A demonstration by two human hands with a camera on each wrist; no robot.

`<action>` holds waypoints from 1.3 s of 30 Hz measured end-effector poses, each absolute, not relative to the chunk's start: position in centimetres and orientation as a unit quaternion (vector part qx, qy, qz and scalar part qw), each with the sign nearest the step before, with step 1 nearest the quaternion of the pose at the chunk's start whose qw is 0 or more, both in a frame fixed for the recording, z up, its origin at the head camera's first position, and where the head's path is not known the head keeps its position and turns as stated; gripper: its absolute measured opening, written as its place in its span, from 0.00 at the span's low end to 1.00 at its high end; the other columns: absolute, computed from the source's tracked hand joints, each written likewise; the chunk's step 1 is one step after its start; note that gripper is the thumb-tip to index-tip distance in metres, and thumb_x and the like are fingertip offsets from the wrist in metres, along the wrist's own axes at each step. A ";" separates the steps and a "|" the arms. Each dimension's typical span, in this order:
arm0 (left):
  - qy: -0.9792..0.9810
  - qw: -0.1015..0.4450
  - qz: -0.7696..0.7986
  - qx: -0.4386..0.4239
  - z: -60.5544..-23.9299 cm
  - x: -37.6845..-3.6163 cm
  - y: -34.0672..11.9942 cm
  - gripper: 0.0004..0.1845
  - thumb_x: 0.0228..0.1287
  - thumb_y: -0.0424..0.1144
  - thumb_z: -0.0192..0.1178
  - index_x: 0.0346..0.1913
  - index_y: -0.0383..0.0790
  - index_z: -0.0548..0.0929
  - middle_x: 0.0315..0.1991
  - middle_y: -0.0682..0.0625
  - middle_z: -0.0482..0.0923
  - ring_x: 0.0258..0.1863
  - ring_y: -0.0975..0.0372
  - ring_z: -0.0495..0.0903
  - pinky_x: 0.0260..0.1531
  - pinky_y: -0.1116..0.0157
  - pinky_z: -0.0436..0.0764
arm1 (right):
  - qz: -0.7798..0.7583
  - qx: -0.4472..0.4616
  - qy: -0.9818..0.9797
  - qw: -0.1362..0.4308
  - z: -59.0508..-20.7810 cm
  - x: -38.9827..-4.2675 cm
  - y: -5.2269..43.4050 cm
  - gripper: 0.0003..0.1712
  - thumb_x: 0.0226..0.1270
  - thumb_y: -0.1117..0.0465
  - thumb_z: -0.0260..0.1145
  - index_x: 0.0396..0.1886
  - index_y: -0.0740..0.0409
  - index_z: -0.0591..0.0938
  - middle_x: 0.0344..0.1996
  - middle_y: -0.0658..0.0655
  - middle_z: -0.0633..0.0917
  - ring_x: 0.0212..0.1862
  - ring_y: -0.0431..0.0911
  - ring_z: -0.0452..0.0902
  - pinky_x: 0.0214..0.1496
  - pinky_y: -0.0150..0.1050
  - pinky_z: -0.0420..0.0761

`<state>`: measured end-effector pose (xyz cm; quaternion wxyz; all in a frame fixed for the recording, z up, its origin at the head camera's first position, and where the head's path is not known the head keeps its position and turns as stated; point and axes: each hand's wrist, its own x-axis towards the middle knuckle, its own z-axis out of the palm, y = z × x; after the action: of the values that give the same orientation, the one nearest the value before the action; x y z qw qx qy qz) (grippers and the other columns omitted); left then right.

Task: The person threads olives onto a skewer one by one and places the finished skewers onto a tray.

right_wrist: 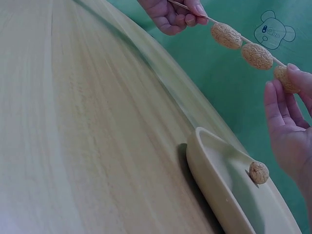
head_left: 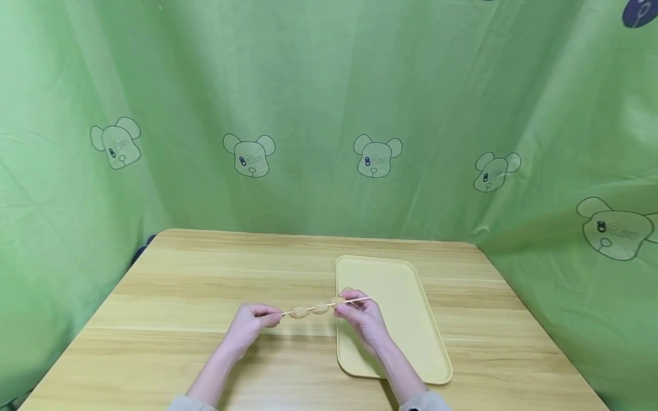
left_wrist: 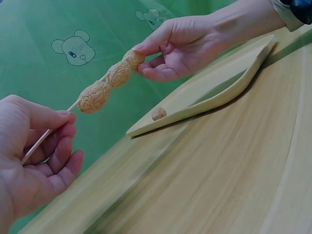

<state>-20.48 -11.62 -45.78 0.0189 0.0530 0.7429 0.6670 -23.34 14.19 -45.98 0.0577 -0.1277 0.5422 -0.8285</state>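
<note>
- My left hand (head_left: pixel 250 323) sits just left of centre in the lower half of the head view. Its thumb and forefinger pinch the bare left end of a thin wooden skewer (head_left: pixel 329 305); the remaining fingers curl loosely beneath it.
- My right hand (head_left: pixel 361 317) sits just right of centre in the same view. Its fingertips pinch the rightmost of three walnut-like balls (left_wrist: pixel 95 96) threaded on the skewer; the skewer's bare tip projects past that hand to the right.
- The skewer is held clear of the counter (head_left: pixel 205 297), nearly level, its right end slightly higher in the head view. It spans the gap between my two hands.
- The three balls sit in a row on the skewer, each close to the next. The left one lies near my left-hand grip but apart from it.
- A pale yellow tray (head_left: pixel 406 319) lies on the counter, right of centre in the head view, below my right hand.
- One loose ball (right_wrist: pixel 259 172) rests in the tray near its far left corner.
- Green cloth with bear prints (head_left: pixel 377 157) fills the upper half of the head view and hangs round the counter.
</note>
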 end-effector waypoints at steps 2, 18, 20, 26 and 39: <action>0.740 0.020 0.671 0.049 -45.7 -20.5 -11.6 0.11 0.55 0.31 0.62 0.39 0.25 0.82 0.37 0.35 0.82 0.36 0.52 0.81 0.39 0.65 0.78 | -0.826 -0.137 0.542 0.064 -45.9 -23.4 14.3 0.15 0.56 0.79 0.58 0.38 0.59 0.79 0.35 0.52 0.79 0.35 0.40 0.79 0.44 0.35 0.80; 0.743 -0.002 0.668 0.047 -44.8 -20.3 -12.2 0.11 0.54 0.30 0.62 0.38 0.25 0.83 0.35 0.34 0.82 0.32 0.60 0.80 0.38 0.65 0.78 | -0.789 -0.169 0.586 0.075 -45.1 -24.4 16.8 0.18 0.59 0.77 0.58 0.51 0.75 0.71 0.39 0.55 0.83 0.41 0.43 0.81 0.48 0.36 0.79; 0.743 -0.004 0.668 0.041 -44.9 -20.4 -12.4 0.11 0.54 0.30 0.63 0.38 0.25 0.83 0.36 0.34 0.82 0.32 0.59 0.80 0.39 0.65 0.78 | -0.783 -0.178 0.592 0.068 -45.1 -24.7 17.5 0.19 0.60 0.77 0.58 0.52 0.76 0.70 0.40 0.56 0.83 0.42 0.43 0.81 0.47 0.35 0.80; 0.743 -0.013 0.669 0.017 -45.1 -20.4 -13.0 0.10 0.53 0.30 0.63 0.38 0.26 0.83 0.35 0.35 0.82 0.33 0.56 0.80 0.40 0.63 0.77 | -0.748 -0.155 0.645 0.037 -45.2 -25.5 18.8 0.25 0.59 0.75 0.60 0.55 0.82 0.66 0.37 0.51 0.84 0.42 0.40 0.80 0.44 0.34 0.80; 0.742 -0.023 0.670 -0.006 -45.1 -20.5 -13.8 0.09 0.53 0.30 0.63 0.37 0.27 0.84 0.34 0.37 0.82 0.31 0.59 0.79 0.40 0.63 0.76 | -0.648 -0.066 0.759 0.001 -45.7 -29.0 19.4 0.24 0.59 0.72 0.63 0.55 0.76 0.71 0.47 0.69 0.79 0.40 0.36 0.77 0.44 0.30 0.78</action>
<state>-20.52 -13.75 -45.07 -0.0234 -0.0063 0.7422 0.6698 -28.98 19.38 -45.72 0.0006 -0.0660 0.7588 -0.6480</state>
